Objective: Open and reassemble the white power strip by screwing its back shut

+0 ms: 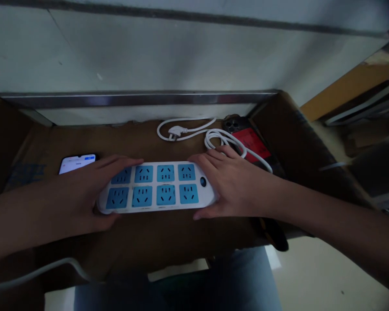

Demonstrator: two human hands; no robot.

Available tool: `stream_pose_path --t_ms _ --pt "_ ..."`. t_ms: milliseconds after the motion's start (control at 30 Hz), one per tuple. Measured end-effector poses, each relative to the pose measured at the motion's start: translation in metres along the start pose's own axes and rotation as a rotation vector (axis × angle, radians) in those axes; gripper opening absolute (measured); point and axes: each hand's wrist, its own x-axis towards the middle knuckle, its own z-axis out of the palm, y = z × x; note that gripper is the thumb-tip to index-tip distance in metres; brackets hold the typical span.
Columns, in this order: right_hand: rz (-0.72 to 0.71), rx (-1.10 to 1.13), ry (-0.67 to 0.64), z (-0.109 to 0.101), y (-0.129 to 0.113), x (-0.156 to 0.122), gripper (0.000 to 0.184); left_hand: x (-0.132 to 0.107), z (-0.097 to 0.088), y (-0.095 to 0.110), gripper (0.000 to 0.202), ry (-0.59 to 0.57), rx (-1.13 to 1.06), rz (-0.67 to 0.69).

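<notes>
A white power strip (pixel 155 188) with several blue socket panels lies flat on brown cardboard (pixel 142 144). My left hand (pixel 84 190) grips its left end, with the fingers across the top and the thumb along the near edge. My right hand (pixel 230 183) holds the right end in the same way, next to a round dark button. A white cord (pixel 223 140) with a flat plug (pixel 176 131) lies coiled behind the strip, and a stretch of it runs under my right hand's wrist side. The strip's underside is hidden.
A phone with a lit screen (pixel 77 164) lies behind my left hand. A dark phone in a red-backed case (pixel 249 142) lies at the back right. A metal rail (pixel 136 99) and wall (pixel 149 52) rise behind. Another white cable (pixel 45 270) crosses the near left.
</notes>
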Motion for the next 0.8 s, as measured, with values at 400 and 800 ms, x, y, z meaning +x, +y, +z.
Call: stream_pose_path --t_ms 400,800 --pt "0.002 -0.105 0.046 0.013 -0.004 -0.002 0.103 0.014 -0.003 0.003 0.088 -0.064 -0.088 -0.124" --pt "-0.031 -0.202 0.101 0.019 -0.005 -0.004 0.124 0.017 0.012 -0.004 0.085 -0.067 0.028 -0.035"
